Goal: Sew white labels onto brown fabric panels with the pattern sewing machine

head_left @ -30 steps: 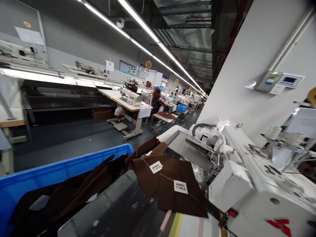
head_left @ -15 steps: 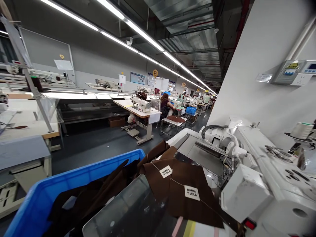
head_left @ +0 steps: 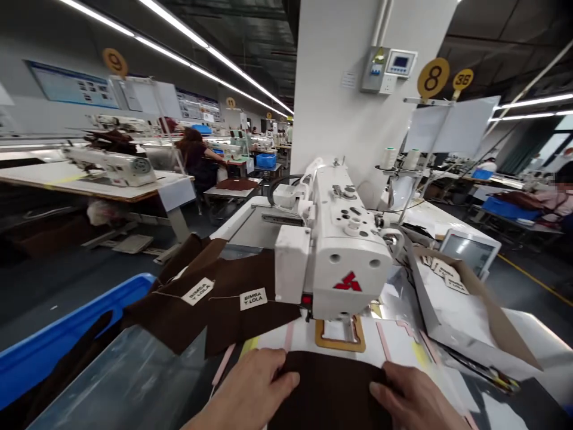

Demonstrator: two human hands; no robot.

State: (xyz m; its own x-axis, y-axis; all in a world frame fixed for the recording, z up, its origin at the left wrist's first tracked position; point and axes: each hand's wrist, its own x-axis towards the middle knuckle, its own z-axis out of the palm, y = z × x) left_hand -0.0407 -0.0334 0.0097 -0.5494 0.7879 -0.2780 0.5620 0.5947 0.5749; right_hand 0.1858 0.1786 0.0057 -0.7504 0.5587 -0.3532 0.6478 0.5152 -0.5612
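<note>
A dark brown fabric piece [head_left: 333, 388] lies in front of me, its lower part cut off by the frame. My left hand [head_left: 253, 385] pinches its left edge between thumb and fingers. At the right edge, my right hand [head_left: 412, 391] grips the same piece. Just beyond it is the tan rectangular frame [head_left: 320, 341] of the white sewing machine [head_left: 344, 239], which has a red logo. Left of the machine, brown pieces with white "BIMBA Y LOLA" labels [head_left: 253, 299] overlap on the work surface.
A blue bin [head_left: 76, 322] with brown fabric stands at the left. On the right, a cardboard box [head_left: 474, 304] holds white labels [head_left: 441, 269], with a small screen [head_left: 470, 251] behind it. A person [head_left: 197, 158] sits at another machine in the background.
My view has swung right and down, bringing the machine to the middle and the label box into sight. Both my hands now show, holding a brown fabric piece.
</note>
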